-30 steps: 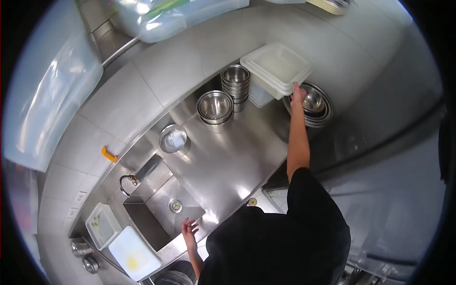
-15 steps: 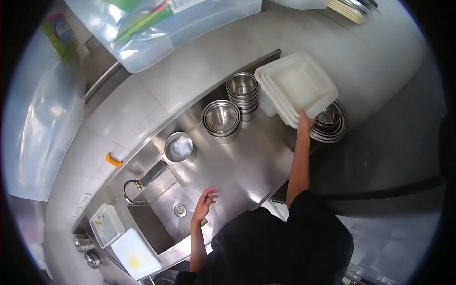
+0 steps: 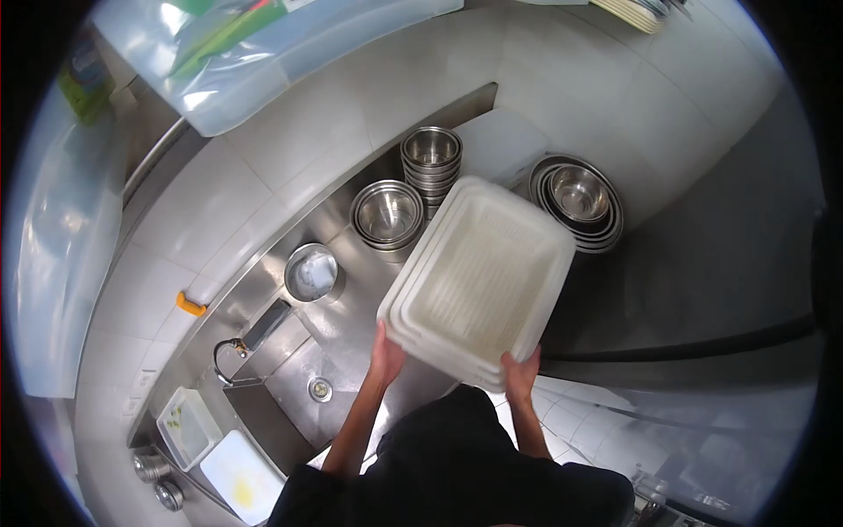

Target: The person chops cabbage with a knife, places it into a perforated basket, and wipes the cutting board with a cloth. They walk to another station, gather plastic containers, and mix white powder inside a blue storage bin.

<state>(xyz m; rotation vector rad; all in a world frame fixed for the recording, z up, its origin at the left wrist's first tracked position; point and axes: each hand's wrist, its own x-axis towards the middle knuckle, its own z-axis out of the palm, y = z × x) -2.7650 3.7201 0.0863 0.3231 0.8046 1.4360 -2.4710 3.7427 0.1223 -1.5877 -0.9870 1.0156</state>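
A stack of white rectangular trays (image 3: 483, 272), nested in one another, is held up over the steel counter, its open side facing me. My left hand (image 3: 387, 355) is closed on the stack's lower left corner. At the lower right corner my right hand (image 3: 522, 373) grips the rim. The fingers under the trays are partly hidden. Behind the stack stand nested steel bowls (image 3: 578, 195) at the right and a tall pile of small steel bowls (image 3: 431, 158). Wider steel bowls (image 3: 386, 215) are just left of the trays.
The steel counter (image 3: 356, 299) holds a round container (image 3: 313, 272). At the left are a sink (image 3: 307, 386) with a tap (image 3: 237, 349), a white tray (image 3: 188, 428) and a white board (image 3: 241, 479). A pale flat-topped container (image 3: 500, 145) stands in the back corner.
The tray stack has come away from the back corner, toward me and to the left. My left hand, free before, has taken hold of it; my right hand has stayed on it.
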